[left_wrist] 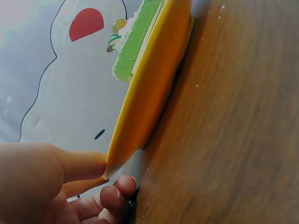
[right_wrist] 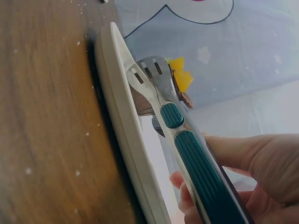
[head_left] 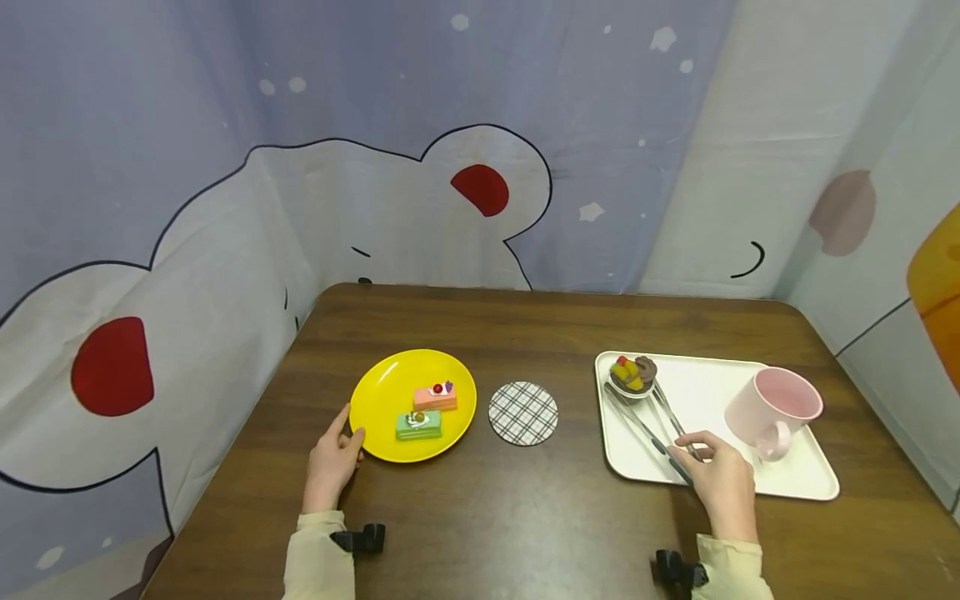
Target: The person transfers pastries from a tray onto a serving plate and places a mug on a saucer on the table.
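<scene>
My left hand [head_left: 334, 460] pinches the near left rim of a yellow plate [head_left: 378, 392], thumb above and a finger beneath in the left wrist view. A pink cake slice [head_left: 435, 398] and a green cake slice [head_left: 418, 426] sit on that plate. My right hand [head_left: 720, 479] holds metal tongs [right_wrist: 196, 172] with teal grips over a white tray [head_left: 697, 375]. Their spread tips lie at either side of a small fruit-and-chocolate tart [head_left: 632, 373] in the tray's far left corner. Whether the tips touch the tart I cannot tell.
A pink mug [head_left: 772, 404] stands on the right part of the tray, close to my right hand. Between plate and tray lies a round checked coaster [head_left: 523, 414]. Printed cloth [head_left: 405, 217] hangs behind the brown wooden table [head_left: 465, 533].
</scene>
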Available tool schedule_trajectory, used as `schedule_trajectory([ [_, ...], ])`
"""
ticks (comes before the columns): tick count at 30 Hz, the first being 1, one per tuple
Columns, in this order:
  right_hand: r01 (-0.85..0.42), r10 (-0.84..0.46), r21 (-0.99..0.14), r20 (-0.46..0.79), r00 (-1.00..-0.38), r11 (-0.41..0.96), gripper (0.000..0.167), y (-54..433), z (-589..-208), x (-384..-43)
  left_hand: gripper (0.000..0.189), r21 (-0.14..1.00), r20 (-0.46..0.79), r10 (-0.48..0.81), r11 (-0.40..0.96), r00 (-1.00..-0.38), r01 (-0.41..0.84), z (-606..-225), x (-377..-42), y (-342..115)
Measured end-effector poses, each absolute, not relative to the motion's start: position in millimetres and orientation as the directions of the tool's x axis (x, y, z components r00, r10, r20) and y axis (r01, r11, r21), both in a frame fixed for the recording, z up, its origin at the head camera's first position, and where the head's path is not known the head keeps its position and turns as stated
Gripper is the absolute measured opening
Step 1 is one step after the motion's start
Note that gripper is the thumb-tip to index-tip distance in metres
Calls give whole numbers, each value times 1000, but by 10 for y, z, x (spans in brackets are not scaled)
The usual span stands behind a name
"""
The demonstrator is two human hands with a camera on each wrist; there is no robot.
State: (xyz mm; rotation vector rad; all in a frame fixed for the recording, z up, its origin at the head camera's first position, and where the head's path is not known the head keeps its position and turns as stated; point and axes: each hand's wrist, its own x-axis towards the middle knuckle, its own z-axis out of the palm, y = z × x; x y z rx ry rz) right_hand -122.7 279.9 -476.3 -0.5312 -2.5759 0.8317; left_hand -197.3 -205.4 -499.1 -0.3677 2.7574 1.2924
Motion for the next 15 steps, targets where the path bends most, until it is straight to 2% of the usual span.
schedule_trajectory([
  [6,246,422,-619,154,-893,746,18,2824,-4748,-1300,61,750,-174,-184,612,-967,-251,-4986,-1962,-2052],
  [11,262,355,-607,35,-934,750,32,2812,-4742,-1297,60,753,-174,-182,608,-968,-250,-4974,-1962,-2047],
  [15,234,309,-587,29,-950,775,34,2783,-4754,-1297,60,750,-171,-186,612,-968,-250,-4974,-1963,-2041],
])
